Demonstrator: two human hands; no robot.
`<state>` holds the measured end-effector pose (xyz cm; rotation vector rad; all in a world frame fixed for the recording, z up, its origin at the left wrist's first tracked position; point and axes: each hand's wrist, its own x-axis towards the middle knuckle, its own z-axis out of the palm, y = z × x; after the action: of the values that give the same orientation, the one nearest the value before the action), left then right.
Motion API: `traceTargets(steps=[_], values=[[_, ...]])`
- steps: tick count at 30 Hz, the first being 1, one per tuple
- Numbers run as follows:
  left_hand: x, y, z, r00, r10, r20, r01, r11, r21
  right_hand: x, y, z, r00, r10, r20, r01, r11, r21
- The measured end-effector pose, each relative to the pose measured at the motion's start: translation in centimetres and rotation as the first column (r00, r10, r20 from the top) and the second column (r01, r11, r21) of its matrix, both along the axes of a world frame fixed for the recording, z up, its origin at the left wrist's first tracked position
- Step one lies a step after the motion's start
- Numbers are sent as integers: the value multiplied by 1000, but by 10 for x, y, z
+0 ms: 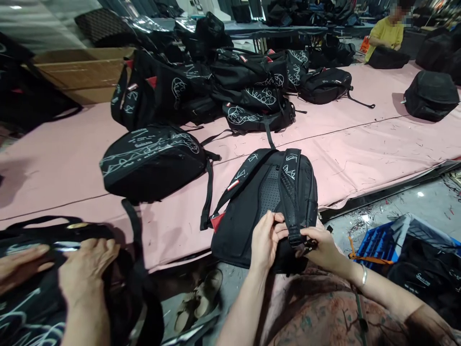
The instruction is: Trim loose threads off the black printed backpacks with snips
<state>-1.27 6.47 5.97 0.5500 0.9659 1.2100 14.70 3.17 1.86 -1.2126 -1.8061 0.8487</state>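
Note:
A black backpack (262, 192) with white drawings lies back side up at the near edge of the pink table (360, 144), hanging partly over my lap. My left hand (264, 240) pinches the lower end of its right shoulder strap (290, 202), fingers closed. My right hand (322, 247) is closed on the strap's end and a small black buckle just below. Both hands sit close together at the bag's bottom edge.
Another person's two hands (82, 274) rest on a black bag at lower left. A backpack (153, 161) lies left of mine, with a pile of several more (216, 86) behind. A person in yellow (385, 36) sits far right. A blue crate (378, 240) stands on the floor.

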Motion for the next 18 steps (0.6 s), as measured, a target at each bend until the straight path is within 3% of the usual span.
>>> traceTargets(steps=[2,4,7,9,10,11,14,15,18], values=[[-4,7,1,979,-97,-181,96,995,-15,-8,-4,-5,991,-46,123,35,995,89],[-8,12,2,898,-163,-409,175,985,-7,-12,-4,-4,949,-104,299,58,985,161],[-9,15,2,663,-100,-742,244,966,89,-14,-2,1,840,-142,523,25,974,225],[-6,16,-1,546,-24,-837,257,956,140,-17,-2,6,787,-133,603,0,976,216],[-4,16,-3,549,-6,-836,238,960,149,-18,-3,8,774,-127,620,0,980,201],[-2,16,-6,605,1,-796,195,970,149,-19,-4,10,775,-120,621,6,983,182],[4,15,-15,899,7,-438,17,999,51,-16,-6,13,870,-98,483,50,993,111],[5,14,-18,959,28,-282,-34,999,-16,-13,-6,12,916,-88,392,62,995,78],[6,14,-23,992,120,30,-111,972,-209,2,-1,10,986,-103,128,105,994,-11]])
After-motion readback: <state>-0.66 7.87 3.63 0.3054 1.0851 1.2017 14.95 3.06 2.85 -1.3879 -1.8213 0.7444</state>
